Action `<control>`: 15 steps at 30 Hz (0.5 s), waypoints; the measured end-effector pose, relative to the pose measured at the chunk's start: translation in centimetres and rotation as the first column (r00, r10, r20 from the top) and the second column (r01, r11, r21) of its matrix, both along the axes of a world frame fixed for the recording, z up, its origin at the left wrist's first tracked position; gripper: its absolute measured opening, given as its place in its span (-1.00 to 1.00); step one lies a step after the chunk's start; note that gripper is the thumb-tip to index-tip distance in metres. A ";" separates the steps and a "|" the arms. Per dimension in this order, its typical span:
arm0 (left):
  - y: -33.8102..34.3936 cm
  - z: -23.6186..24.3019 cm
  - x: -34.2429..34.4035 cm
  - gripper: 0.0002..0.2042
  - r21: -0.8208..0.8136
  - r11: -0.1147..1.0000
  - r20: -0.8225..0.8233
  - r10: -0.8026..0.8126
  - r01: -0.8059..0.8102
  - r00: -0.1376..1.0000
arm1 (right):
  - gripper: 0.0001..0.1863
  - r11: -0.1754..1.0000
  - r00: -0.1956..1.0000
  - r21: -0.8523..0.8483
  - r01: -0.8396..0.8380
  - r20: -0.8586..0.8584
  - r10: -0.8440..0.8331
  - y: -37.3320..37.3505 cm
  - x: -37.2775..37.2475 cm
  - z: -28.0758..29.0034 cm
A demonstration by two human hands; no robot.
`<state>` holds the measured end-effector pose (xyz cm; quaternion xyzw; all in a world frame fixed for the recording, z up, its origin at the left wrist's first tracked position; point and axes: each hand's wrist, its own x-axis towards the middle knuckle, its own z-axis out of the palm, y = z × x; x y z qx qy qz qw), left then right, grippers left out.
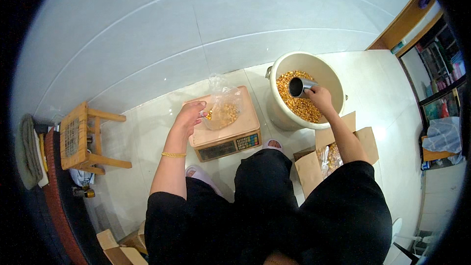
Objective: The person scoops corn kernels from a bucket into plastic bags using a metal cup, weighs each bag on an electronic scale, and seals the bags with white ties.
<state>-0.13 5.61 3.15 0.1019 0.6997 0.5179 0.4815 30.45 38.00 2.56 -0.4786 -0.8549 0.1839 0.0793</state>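
Observation:
My left hand (191, 115) is closed on the edge of a clear plastic bag (223, 113) holding yellow corn kernels, which rests on a pale-topped electronic scale (218, 140) with a keypad. My right hand (320, 97) grips a metal cylindrical scoop (304, 85) inside a large cream bucket (336, 78) partly filled with kernels (299, 108). The scoop's dark opening faces left, just above the kernels. An open cardboard box (309, 169) with bagged kernels stands below the bucket, partly hidden by my right arm.
A wooden stool (81, 137) stands at the left near dark furniture (56, 181) with folded cloth. Another cardboard box (117, 250) lies at the lower left. A tiled wall (167, 25) runs behind the bucket; shelving (441, 69) stands at the right. My feet are beside the scale.

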 end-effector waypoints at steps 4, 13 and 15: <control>0.1 0.6 0.0 -0.70 -0.058 0.998 0.007 0.022 -0.021 1.000 | -0.74 0.936 0.937 0.293 -0.193 0.337 0.088 2.9 -1.3 -2.9; 1.0 0.5 -0.3 -0.71 -0.081 0.997 -0.016 0.013 -0.014 1.000 | -0.76 0.899 0.738 -0.079 -0.430 0.542 0.401 2.4 -5.7 -11.8; 1.3 0.8 -0.1 -0.71 -0.078 0.997 -0.013 0.005 -0.006 1.000 | -0.74 0.891 0.792 -0.140 -0.432 0.413 0.449 1.3 -6.0 -11.2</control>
